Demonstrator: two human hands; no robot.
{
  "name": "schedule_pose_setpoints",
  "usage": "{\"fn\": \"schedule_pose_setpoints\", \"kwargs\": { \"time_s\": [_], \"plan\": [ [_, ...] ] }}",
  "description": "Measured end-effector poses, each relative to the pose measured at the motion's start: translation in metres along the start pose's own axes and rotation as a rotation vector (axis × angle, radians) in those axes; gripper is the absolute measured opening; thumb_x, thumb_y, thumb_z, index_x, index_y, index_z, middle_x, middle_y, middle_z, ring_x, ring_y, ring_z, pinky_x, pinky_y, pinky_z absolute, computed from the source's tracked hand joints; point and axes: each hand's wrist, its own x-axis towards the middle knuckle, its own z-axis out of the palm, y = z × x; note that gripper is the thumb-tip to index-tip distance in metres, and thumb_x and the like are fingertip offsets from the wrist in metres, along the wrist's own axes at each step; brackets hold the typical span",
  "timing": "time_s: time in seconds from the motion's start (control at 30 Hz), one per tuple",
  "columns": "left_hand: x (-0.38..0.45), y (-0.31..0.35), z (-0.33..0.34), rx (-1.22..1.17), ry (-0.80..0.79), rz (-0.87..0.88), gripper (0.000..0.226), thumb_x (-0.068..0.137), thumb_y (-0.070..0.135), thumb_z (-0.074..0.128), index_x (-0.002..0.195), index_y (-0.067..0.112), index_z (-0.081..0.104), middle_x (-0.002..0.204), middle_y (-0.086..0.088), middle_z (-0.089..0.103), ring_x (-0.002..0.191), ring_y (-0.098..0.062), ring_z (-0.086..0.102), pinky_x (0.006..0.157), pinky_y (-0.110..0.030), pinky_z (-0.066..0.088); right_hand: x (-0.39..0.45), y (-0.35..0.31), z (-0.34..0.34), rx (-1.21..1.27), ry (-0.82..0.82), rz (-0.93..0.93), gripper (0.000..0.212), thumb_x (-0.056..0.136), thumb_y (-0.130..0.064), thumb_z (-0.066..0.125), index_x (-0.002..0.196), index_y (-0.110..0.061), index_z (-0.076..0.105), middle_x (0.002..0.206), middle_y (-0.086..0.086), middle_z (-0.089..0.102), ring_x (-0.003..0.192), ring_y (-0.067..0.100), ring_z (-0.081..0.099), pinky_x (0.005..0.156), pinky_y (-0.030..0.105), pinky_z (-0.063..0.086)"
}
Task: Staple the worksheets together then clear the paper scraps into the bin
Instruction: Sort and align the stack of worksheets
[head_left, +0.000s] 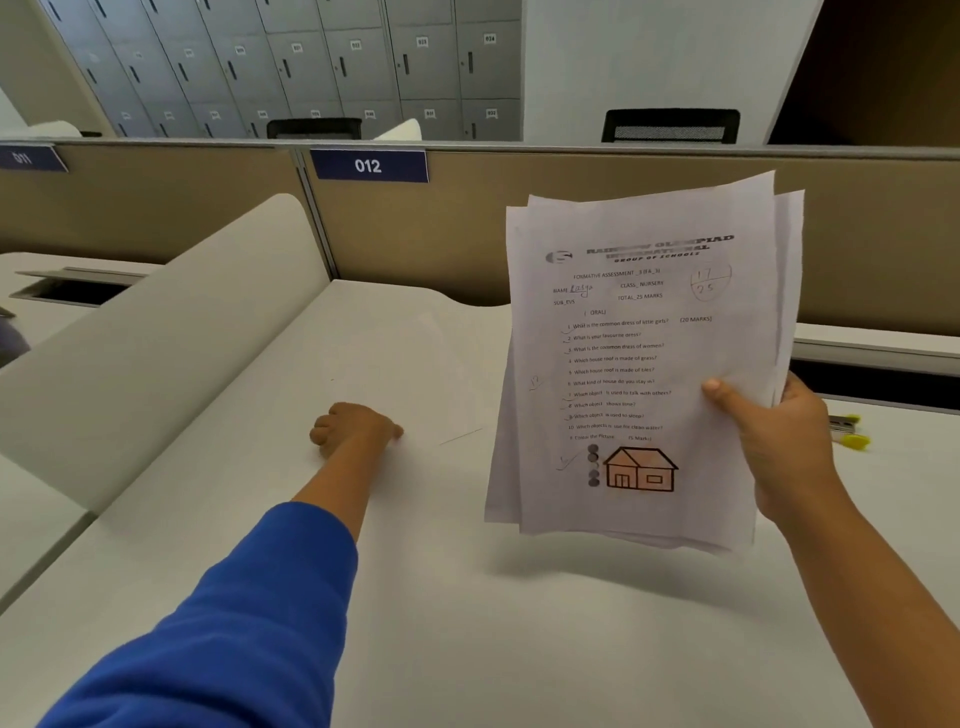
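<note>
My right hand (779, 441) holds a loose stack of printed worksheets (639, 364) upright above the white desk (467, 597), thumb on the front sheet, fingers behind. The top sheet shows questions and a coloured house drawing. My left hand (353, 426), in a blue sleeve, rests on the desk left of the sheets with fingers curled; whether anything is inside them I cannot tell. A yellow and metal object (849, 431), perhaps a stapler, lies on the desk behind my right hand, mostly hidden.
A curved white divider (171, 338) rises along the desk's left side. A tan partition with a label "012" (369, 166) closes the back. Grey lockers (311, 67) and black chair backs (670, 124) stand beyond it. No bin is in view.
</note>
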Motion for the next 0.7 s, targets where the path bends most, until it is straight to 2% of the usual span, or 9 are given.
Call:
{"fn": "schedule_pose_setpoints", "kwargs": {
  "time_s": [0.1,0.2,0.3,0.4,0.57,0.63,0.7],
  "plan": [
    [0.004,0.008,-0.004,0.06,-0.014,-0.008,0.092,0.068,0.047,0.075,0.133,0.001,0.03,0.132,-0.018,0.043,0.122,-0.03,0.043,0.101,-0.036,0.036,0.004,0.004,0.003,0.01,0.004,0.014,0.039,0.084,-0.011,0.065,0.121,-0.008,0.055,0.105,0.006,0.06,0.092,0.026,0.057,0.079,0.035,0.046],
    [0.007,0.013,-0.005,0.011,-0.04,-0.024,0.092,0.067,0.038,0.08,0.134,0.0,0.029,0.133,-0.021,0.042,0.121,-0.032,0.045,0.099,-0.038,0.041,0.006,0.007,0.004,0.014,0.003,0.023,0.04,0.084,-0.011,0.065,0.123,-0.009,0.054,0.105,0.004,0.059,0.09,0.024,0.057,0.078,0.035,0.046],
    [0.009,0.015,-0.006,-0.015,-0.065,-0.029,0.089,0.064,0.034,0.082,0.131,0.0,0.034,0.129,-0.019,0.047,0.118,-0.031,0.049,0.094,-0.038,0.046,0.006,0.009,0.004,0.021,-0.005,0.023,0.039,0.084,-0.009,0.064,0.122,-0.009,0.054,0.103,0.003,0.059,0.079,0.012,0.058,0.072,0.03,0.047],
    [0.008,0.016,-0.006,0.045,-0.071,-0.048,0.087,0.064,0.037,0.081,0.131,0.003,0.038,0.127,-0.016,0.05,0.117,-0.031,0.049,0.096,-0.039,0.045,0.006,0.009,0.002,0.031,-0.01,0.019,0.038,0.085,-0.009,0.064,0.122,-0.009,0.054,0.102,0.002,0.059,0.076,0.006,0.057,0.064,0.022,0.046],
    [0.002,0.017,-0.008,0.113,-0.111,-0.096,0.088,0.068,0.04,0.078,0.132,0.005,0.03,0.135,-0.021,0.035,0.123,-0.033,0.038,0.104,-0.038,0.034,0.006,0.007,0.001,0.029,0.0,0.007,0.036,0.085,-0.009,0.063,0.121,-0.011,0.054,0.097,0.001,0.059,0.075,0.004,0.056,0.062,0.021,0.045],
    [0.0,0.017,-0.008,0.086,-0.114,-0.091,0.089,0.068,0.036,0.079,0.134,0.006,0.027,0.137,-0.022,0.031,0.124,-0.034,0.037,0.104,-0.039,0.033,0.007,0.008,0.002,0.029,0.0,0.009,0.037,0.085,-0.009,0.063,0.121,-0.01,0.054,0.09,-0.004,0.061,0.075,0.004,0.056,0.062,0.021,0.045],
    [-0.003,0.017,-0.006,0.023,-0.102,-0.081,0.088,0.07,0.033,0.079,0.135,0.006,0.025,0.139,-0.022,0.029,0.123,-0.034,0.038,0.102,-0.038,0.036,0.007,0.009,0.003,0.025,-0.004,0.013,0.038,0.085,-0.01,0.064,0.122,-0.01,0.054,0.092,-0.003,0.061,0.075,0.005,0.056,0.062,0.021,0.045]
  ]
}}
